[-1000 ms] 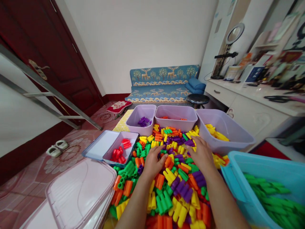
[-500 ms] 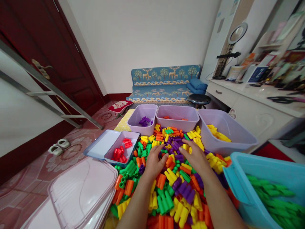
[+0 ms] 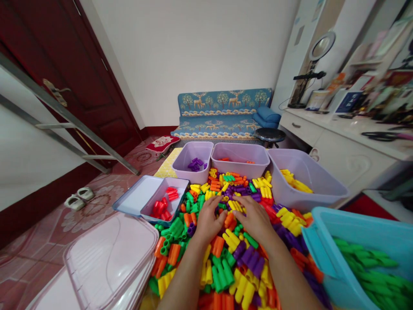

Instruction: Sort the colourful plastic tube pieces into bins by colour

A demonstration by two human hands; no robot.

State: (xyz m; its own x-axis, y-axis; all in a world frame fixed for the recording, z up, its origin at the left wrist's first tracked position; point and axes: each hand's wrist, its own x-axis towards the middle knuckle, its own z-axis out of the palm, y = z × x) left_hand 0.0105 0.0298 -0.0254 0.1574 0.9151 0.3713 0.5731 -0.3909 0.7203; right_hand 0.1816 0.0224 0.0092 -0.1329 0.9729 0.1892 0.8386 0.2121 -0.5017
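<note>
Mixed plastic tube-shaped building pieces in green, yellow, orange, purple and red form a wide pile. On the left of it rests my left hand (image 3: 207,218), fingers apart and curved over green pieces. My right hand (image 3: 254,216) is opposite, its fingers spread and bent beside a yellow piece (image 3: 237,206); I see nothing gripped in either hand. An orange piece (image 3: 230,221) shows in the gap between the two thumbs. Closer to me lie a green piece (image 3: 222,274) and a purple piece (image 3: 253,260). The pieces under my palms are hidden.
Lilac bins line the far edge: one with purple pieces (image 3: 209,169), one with orange (image 3: 238,168), one with yellow (image 3: 322,196). A blue bin (image 3: 325,254) at right holds green pieces. At left are a box (image 3: 180,191) of red pieces and stacked lids (image 3: 111,258).
My right hand has moved left, closer to my left hand, uncovering red and yellow pieces on the right. The left hand has barely moved.
</note>
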